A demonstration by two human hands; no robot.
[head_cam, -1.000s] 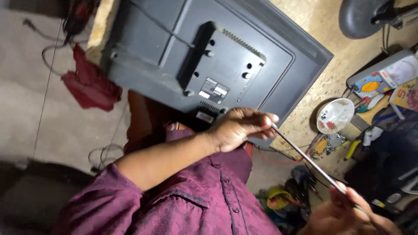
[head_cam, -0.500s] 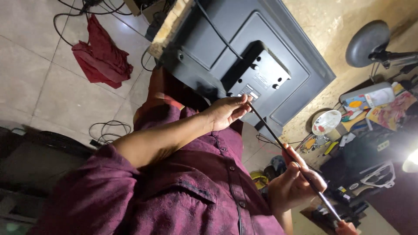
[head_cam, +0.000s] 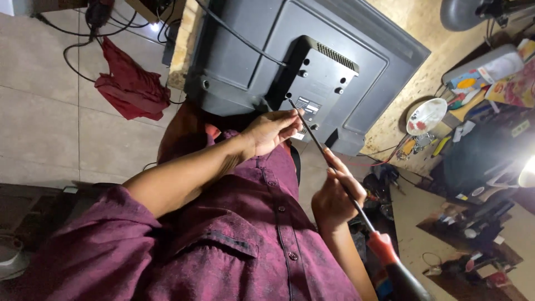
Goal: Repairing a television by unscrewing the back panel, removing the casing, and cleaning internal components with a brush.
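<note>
Both hands (head_cam: 271, 131) (head_cam: 334, 196) raised, fingers curled closed

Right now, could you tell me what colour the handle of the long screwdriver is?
The long screwdriver's handle is red near the shaft, black further back; the head view shows it.

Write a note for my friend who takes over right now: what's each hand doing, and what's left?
Left hand: pinching the long screwdriver near its tip.
Right hand: gripping the shaft lower down, above the red-and-black handle.
The tip sits at a screw hole on the raised rear panel of the flat TV, which shows its back.
Done: tip lined up.
Left: probably turning that screw. I cannot tell about the other screws.
</note>
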